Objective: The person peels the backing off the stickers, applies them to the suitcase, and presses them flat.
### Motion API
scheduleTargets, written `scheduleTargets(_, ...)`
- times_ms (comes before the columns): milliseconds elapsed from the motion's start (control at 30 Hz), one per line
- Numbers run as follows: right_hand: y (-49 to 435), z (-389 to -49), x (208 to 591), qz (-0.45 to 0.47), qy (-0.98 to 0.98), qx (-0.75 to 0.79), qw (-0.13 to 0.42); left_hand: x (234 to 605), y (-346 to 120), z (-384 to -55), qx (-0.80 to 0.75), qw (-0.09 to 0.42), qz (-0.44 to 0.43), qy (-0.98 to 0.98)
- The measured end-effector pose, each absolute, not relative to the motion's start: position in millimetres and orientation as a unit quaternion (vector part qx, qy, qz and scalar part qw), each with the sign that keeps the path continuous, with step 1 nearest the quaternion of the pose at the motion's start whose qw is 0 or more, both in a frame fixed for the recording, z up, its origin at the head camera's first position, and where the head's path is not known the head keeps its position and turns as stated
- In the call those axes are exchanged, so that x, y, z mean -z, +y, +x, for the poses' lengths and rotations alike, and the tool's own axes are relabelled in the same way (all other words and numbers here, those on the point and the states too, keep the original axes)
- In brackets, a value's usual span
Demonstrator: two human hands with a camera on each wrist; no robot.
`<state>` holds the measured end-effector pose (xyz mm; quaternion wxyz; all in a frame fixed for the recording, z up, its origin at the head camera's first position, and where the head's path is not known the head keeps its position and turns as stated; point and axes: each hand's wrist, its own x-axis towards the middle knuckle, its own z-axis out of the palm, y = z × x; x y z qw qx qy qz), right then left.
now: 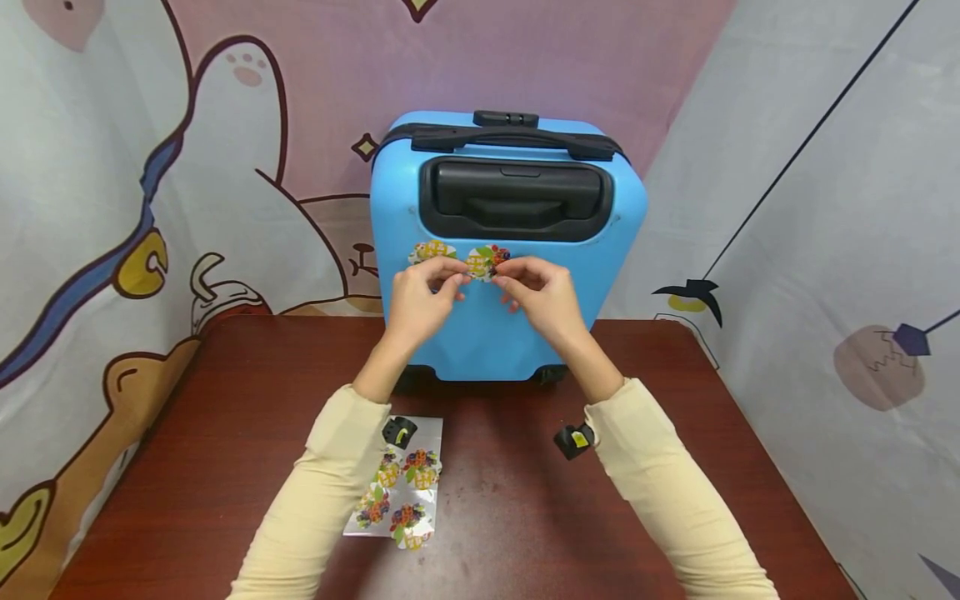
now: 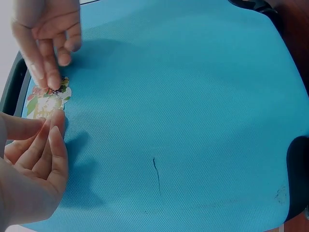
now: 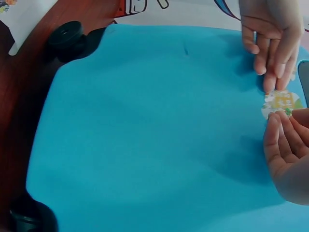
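A light-blue suitcase (image 1: 487,333) stands upright, its black handle side at the top. At its upper middle is a fruit-patterned sticker (image 1: 486,262) with yellow lettering, held at both side edges. My left hand (image 1: 423,296) pinches its left edge between thumb and fingertips. The right edge is pinched by my right hand (image 1: 543,300). Both wrist views show the sticker (image 2: 48,102) between the hands, close to the suitcase surface; whether it is stuck down I cannot tell. A second fruit sticker (image 1: 431,250) lies on the suitcase just left, partly behind my left hand.
On the brown table (image 1: 517,517), a white sheet of fruit stickers (image 1: 427,429) lies under my left forearm. The suitcase's recessed black pull handle (image 1: 517,200) is above the hands. A cartoon-printed cloth (image 1: 525,58) hangs behind.
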<state>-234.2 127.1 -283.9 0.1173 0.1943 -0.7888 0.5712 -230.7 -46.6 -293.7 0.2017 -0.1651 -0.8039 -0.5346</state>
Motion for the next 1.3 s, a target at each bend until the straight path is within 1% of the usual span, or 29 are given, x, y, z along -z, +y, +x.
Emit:
scheduleTargets(300,121.5,-232.7,264.6,0.247,-0.765,-0.581,0.125,292.9,-48.9,-231.6,0.535,0.189,-0.172,-0.805)
scheduleTargets(467,118.2,-234.0,261.4,0.263,-0.76,-0.582,0.125,293.7,-50.4,-231.2,0.533,0.183,-0.18,-0.806)
scheduleTargets(600,118.3,-234.3,267.3,0.251,-0.768,-0.577,0.121,295.1,-50.8,-232.3,0.533,0.18,-0.182,-0.806)
scheduleTargets(833,121.0,-233.6,289.2,0.212,-0.78,-0.583,0.085,296.0,-52.0,-232.2,0.535,0.175,-0.182,-0.807)
scheduleTargets(967,123.1,-233.2,298.4,0.197,-0.781,-0.588,0.073,296.0,-51.8,-232.0,0.538,0.177,-0.185,-0.803)
scheduleTargets(1167,124.0,-233.4,302.9,0.197,-0.782,-0.586,0.074,295.8,-51.9,-232.6,0.532,0.182,-0.188,-0.805)
scheduleTargets(1300,121.7,-233.8,297.8,0.206,-0.78,-0.585,0.089,295.7,-52.0,-232.8,0.532,0.18,-0.188,-0.806)
